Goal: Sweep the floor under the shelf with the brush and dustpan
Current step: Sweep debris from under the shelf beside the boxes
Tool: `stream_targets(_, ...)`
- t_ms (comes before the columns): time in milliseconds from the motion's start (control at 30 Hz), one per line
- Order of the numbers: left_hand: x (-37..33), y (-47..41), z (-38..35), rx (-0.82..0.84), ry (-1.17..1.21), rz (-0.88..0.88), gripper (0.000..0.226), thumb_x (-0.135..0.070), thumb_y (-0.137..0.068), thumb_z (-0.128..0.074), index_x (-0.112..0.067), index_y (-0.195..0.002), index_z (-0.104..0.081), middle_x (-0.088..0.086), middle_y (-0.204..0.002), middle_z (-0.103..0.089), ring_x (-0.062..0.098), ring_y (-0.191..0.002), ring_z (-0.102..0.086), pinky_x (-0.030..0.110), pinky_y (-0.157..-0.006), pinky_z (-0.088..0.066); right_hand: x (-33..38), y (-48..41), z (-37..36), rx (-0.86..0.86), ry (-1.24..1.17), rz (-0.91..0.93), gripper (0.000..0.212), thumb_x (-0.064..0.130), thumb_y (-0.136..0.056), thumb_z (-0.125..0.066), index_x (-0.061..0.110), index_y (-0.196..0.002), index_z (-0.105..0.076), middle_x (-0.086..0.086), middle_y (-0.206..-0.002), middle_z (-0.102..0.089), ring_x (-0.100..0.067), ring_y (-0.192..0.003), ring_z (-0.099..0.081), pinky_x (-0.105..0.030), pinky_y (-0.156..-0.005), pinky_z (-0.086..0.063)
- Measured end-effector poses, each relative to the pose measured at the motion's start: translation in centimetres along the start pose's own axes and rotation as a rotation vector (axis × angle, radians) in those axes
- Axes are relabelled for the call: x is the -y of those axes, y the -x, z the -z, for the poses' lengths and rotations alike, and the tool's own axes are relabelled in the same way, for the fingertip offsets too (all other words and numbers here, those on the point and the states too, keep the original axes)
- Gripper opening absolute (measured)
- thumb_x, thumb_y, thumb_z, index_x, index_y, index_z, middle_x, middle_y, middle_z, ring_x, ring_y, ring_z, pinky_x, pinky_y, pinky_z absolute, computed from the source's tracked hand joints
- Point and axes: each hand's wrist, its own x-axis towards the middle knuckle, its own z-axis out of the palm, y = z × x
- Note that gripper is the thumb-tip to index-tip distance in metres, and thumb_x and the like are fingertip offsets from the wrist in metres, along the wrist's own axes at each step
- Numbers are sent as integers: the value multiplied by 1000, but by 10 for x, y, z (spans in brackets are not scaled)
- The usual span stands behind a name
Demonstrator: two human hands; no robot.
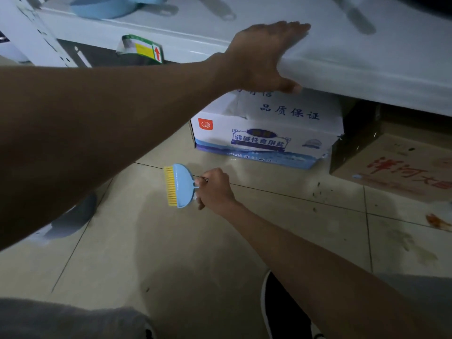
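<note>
R hand point(215, 189) grips brush point(179, 185); prob. dustpan point(73, 218) half-hidden.

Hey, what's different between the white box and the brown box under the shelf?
The white box carries blue print; the brown box has red characters. The white box's top edge is torn and crumpled; the brown box's top lies flat. The brown box runs off the right edge; the white box does not. Both are cartons on the tiled floor, partly under the shelf.

A box point(264, 133) sits on the floor point(171, 253) under the shelf point(367, 69)'s front edge — carton point(396, 167) just right, brush point(179, 185) in front.
</note>
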Motion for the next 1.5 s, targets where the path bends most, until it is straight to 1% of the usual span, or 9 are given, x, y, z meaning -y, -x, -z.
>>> stream_targets(133,3,-7,-8,-17,-72,-24,102,-80,-74,-52,-31,-156,-15,0,-163,-17,19,-150,-15,36,-121,-8,-15,-10,-12,-5,53,-12,14,8,-83,-55,-4,-79,-61,-19,-83,-66,-33,-49,-66,-43,-44,-58)
stream_targets(233,4,-11,-10,-37,-87,-16,101,-78,-74,-54,-32,-156,-16,0,-163,-17,20,-150,-16,38,-121,-12,-26,-17,-18,-15,81,-46,10,8,-81,-59,-1,-80,-62,-19,-82,-66,-35,-58,-68,-44,-48,-59)
stream_targets(400,3,-9,-12,-86,-107,18,97,-80,-74,-51,-37,-155,-18,-4,-162,-21,19,-148,-22,38,-117,-21,-34,-21,-15,-49,95,-96,18,11,-85,-59,-2,-97,-60,-16,-105,-61,-39,-65,-69,-45,-49,-59)
stream_targets(600,3,-13,-14,-106,-142,28,98,-85,-72,-45,-39,-154,-17,-8,-161,-22,17,-148,-23,41,-115,-27,-41,-31,11,-93,152,-172,25,14,-86,-62,-1,-106,-59,-18,-110,-58,-38,-78,-70,-36,-54,-60)
stream_targets(700,3,-12,-16,-118,-141,47,98,-85,-72,-46,-39,-154,-18,-7,-160,-24,19,-147,-25,45,-112,-30,-45,-32,24,-83,162,-173,24,13,-86,-63,-5,-101,-61,-20,-103,-64,-36,-72,-71,-17,-31,-45)
stream_targets(767,1,-12,-15,-112,-138,61,97,-84,-72,-48,-39,-153,-18,-7,-160,-25,20,-147,-26,48,-111,-31,-48,-32,31,-85,157,-172,22,12,-86,-64,-7,-97,-61,-22,-100,-66,-35,-68,-71,-13,-27,-38)
stream_targets(1100,-9,-8,-6,-66,-130,83,95,-81,-73,-51,-40,-153,-19,-10,-161,-23,16,-147,-24,45,-113,-29,-56,-28,72,-153,143,-207,28,11,-84,-63,-1,-108,-54,-19,-109,-60,-37,-79,-70,-13,-25,-35)
stream_targets(1300,-11,-12,0,11,-76,70,99,-77,-74,-58,-37,-154,-17,-5,-162,-20,20,-149,-19,42,-117,-18,-62,-17,106,-161,198,-222,21,11,-83,-65,-4,-97,-60,-20,-99,-65,-33,-70,-71,-22,-30,-47)
stream_targets(1500,-20,-17,5,49,-27,43,111,-74,-68,-66,-27,-156,-17,1,-162,-18,23,-150,-16,42,-120,-14,-71,-12,138,-181,224,-257,21,8,-78,-68,0,-94,-56,-21,-101,-63,-31,-66,-67,-17,-25,-39)
